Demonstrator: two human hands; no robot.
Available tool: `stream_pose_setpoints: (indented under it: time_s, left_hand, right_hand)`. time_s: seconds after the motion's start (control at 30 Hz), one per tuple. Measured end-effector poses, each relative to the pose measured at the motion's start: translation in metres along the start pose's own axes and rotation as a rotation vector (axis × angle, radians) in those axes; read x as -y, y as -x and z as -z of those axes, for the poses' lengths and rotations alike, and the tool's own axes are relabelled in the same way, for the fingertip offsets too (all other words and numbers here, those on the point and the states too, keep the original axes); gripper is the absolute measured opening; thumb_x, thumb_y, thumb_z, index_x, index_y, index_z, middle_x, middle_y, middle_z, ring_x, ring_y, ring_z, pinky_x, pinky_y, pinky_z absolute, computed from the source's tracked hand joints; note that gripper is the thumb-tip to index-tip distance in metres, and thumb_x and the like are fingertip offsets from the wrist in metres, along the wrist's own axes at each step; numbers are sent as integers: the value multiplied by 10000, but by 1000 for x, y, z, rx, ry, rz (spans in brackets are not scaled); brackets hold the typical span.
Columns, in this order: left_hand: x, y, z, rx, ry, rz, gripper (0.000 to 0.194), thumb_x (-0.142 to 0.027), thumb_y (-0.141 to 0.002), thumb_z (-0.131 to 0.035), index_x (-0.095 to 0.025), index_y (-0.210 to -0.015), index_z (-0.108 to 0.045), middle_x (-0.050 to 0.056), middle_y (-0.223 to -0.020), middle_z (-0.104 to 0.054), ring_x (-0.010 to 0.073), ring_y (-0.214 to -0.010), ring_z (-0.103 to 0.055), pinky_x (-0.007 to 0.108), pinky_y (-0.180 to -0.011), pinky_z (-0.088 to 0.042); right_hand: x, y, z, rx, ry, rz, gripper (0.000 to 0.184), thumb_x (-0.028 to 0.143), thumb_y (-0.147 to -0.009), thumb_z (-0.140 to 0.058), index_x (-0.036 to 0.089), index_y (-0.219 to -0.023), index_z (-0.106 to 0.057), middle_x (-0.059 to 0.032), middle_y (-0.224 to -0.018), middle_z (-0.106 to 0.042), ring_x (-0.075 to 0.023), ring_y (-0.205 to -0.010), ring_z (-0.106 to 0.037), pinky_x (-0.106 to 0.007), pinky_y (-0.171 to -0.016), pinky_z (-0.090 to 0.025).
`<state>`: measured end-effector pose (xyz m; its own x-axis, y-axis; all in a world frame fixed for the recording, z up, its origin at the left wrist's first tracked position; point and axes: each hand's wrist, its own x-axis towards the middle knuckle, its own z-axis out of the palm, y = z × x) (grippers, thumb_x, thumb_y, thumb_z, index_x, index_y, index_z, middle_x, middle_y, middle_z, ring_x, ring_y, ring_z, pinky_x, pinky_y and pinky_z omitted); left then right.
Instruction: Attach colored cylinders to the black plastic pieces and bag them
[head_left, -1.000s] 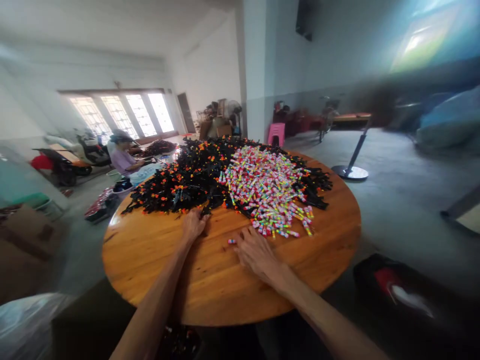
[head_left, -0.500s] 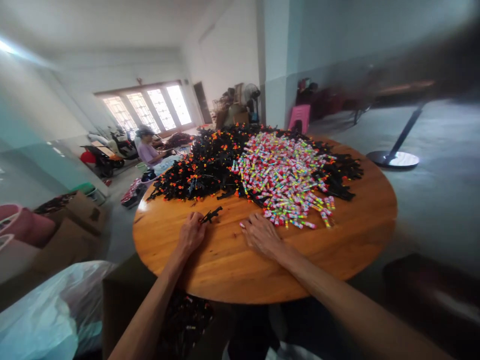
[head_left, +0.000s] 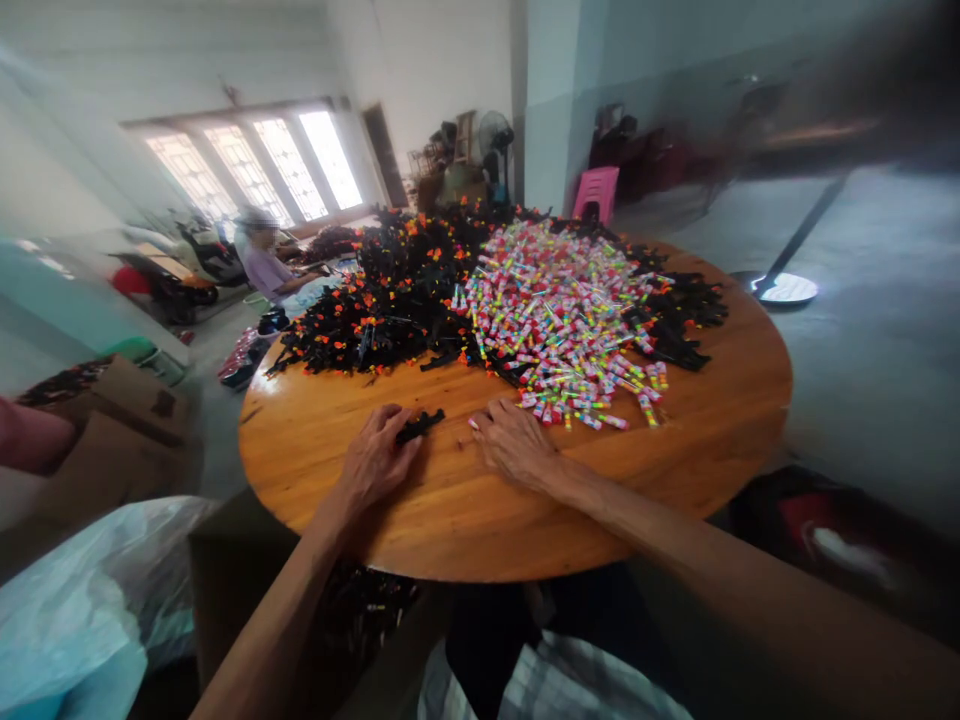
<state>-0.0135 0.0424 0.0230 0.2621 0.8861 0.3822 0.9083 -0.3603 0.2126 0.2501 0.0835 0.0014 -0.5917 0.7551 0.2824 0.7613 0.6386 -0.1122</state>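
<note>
My left hand [head_left: 375, 452] is closed around one end of a small black toy gun [head_left: 421, 426], whose other end points right across the table. My right hand [head_left: 516, 442] lies low over the wood with its fingers pinched on a small candy tube [head_left: 473, 424]; only the pinkish end shows, the rest is covered by the fingers. Beyond the left hand rises a heap of black toy guns [head_left: 397, 300] with orange tips. A pile of colourful candy tubes [head_left: 566, 315], pink, white and yellow, spreads just past the right hand.
Both piles rest on a round wooden table [head_left: 465, 530]. A person [head_left: 266, 265] in a purple top sits at the far left. Cardboard boxes [head_left: 139, 400] and a plastic bag [head_left: 97, 590] stand left of the table; a pink stool [head_left: 596, 192] stands behind it.
My left hand has drawn the toy gun from the heap's edge towards me and turned its grip on it. The right hand stays near the candy pile, its tube now mostly covered. The view has shifted.
</note>
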Motion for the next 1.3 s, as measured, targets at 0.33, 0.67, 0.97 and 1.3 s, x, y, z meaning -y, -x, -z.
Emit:
stream_pose_setpoints:
  time_s: [0.33, 0.67, 0.97, 1.3]
  left_hand:
    - [-5, -39, -12, 213, -49, -75, 267, -270, -985, -543, -207, -1170, -725, 105, -1041, -668, 235, -990, -627, 380, -922, -520]
    - [-7, -47, -10, 221, -101, 33, 182, -148, -911, -567, -161, -1036, -699, 111, -1039, -647, 235, -956, -622, 362, -872, -527]
    - [11, -46, -44, -73, 230, -199, 121, -215, -1012, -517, -173, -1034, -628, 89, -1021, -637, 194, -922, -620, 347, -837, -539]
    - [-5, -41, -41, -98, 265, -288, 185, -197, -1023, -504, -163, -1118, -659, 100, -1048, -638, 183, -916, -624, 331, -812, -556]
  right_hand:
    - [-1, -1, -1, 35, -64, 7, 247, 147, -952, -484, 152, -1104, -680, -121, -1001, -645, -251, -914, -582, -335, -734, -406]
    - [-12, -39, -22, -183, -734, -240, 269, 310, -967, -512, 148, -968, -728, -93, -884, -757, -226, -786, -677, -331, -742, -480]
    - [-9, -59, -15, -149, -932, -120, 258, 271, -938, -517, 147, -918, -743, -40, -819, -726, -162, -730, -607, -267, -688, -441]
    - [-19, -57, -19, -71, -965, -55, 259, 257, -904, -459, 160, -748, -642, 14, -687, -543, -130, -661, -463, -246, -623, -353]
